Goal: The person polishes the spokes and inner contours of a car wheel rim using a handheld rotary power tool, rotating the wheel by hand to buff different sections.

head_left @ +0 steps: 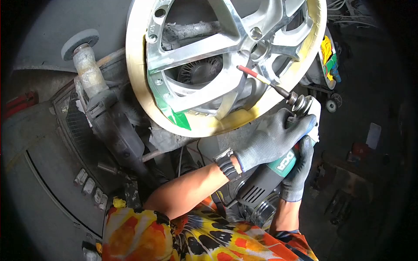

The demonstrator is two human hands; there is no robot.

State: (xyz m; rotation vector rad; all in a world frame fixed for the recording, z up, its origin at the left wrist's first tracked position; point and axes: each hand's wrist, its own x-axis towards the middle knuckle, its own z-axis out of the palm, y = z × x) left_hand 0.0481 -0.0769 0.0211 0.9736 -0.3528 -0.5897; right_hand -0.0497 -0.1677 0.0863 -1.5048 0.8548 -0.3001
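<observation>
A green and black power tool [283,163] with a long shaft carrying a red and white tip [252,74] is held in both gloved hands. My left hand [272,135] wraps round the tool near its head, a watch on that wrist. Lower on the right side, my right hand [300,169] grips the tool's body. The tip lies over the hub area of a silver spoked wheel [196,95]. Yellowish masking tape [146,98] covers the wheel's rim, with a green piece [167,112] at its lower left.
Left of the wheel, another power tool [111,122] with a round grey disc [80,43] stands upright. Small metal blocks [89,187] lie at the lower left. Behind on the right are a container with colourful cloths [328,58], a caster [331,105] and cables [348,13].
</observation>
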